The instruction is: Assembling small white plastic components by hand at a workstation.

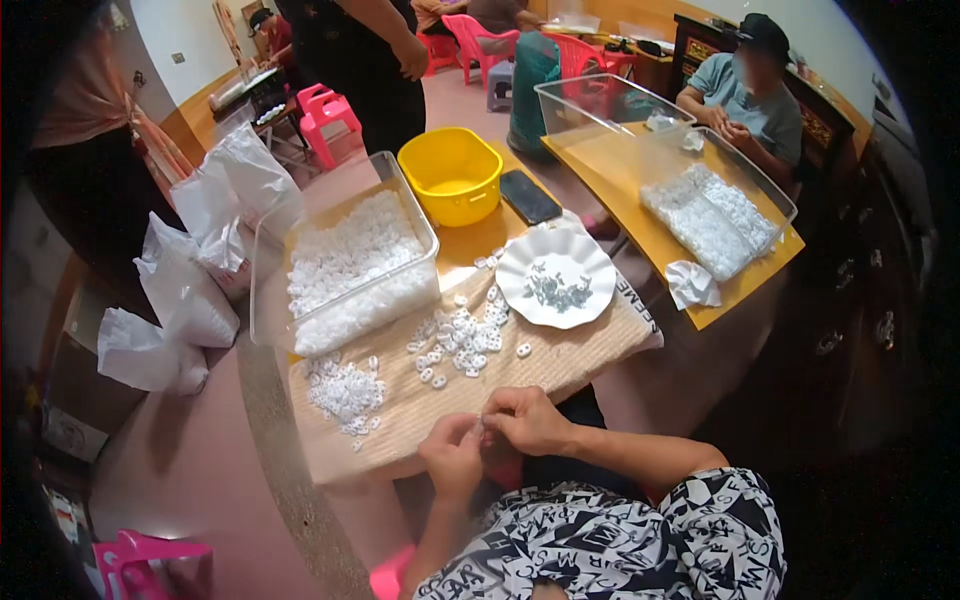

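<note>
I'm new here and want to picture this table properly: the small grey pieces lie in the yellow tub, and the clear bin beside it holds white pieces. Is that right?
Not quite: the head view shows the small grey pieces on the white scalloped plate, not in the yellow tub. The clear bin beside it does hold white pieces.

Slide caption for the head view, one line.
Left hand and right hand meet before a beige-covered table with loose white pieces, a scalloped plate and a clear bin.
</note>
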The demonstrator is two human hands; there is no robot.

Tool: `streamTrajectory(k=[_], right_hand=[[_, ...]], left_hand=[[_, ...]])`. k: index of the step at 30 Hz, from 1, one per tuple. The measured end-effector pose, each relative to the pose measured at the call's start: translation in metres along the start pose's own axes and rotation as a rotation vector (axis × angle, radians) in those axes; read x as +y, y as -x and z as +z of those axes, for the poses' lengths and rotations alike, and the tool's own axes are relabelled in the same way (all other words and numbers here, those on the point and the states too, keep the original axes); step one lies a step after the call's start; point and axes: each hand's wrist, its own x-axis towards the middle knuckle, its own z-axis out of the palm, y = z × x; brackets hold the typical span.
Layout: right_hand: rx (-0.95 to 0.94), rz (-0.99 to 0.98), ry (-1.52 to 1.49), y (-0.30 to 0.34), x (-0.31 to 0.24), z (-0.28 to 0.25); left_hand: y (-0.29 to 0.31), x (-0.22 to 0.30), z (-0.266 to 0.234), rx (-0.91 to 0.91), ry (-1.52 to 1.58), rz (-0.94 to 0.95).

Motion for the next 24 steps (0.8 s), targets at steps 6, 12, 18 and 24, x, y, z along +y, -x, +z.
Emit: streamTrajectory(k=[6, 12, 18, 24], right_hand=[[-0.021, 0.065, -0.061, 0.009, -0.004, 0.003], [-0.040, 0.082, 0.099, -0.003, 0.006, 0.003], [0.047, 0.075, 0.152, -0.016, 0.015, -0.009], [-0.024, -0.197, 0.436, -0.029, 0.007, -0.001]], left_hand=[[0.009, 0.005, -0.002, 0.004, 0.069, 0.007], [-0.007, 0.000, -0.020, 0.112, 0.260, -0.132], [-0.040, 0.018, -0.062, 0.176, 0.560, 0.154], [-0.041, 0.012, -0.099, 0.284, 0.605, 0.143]])
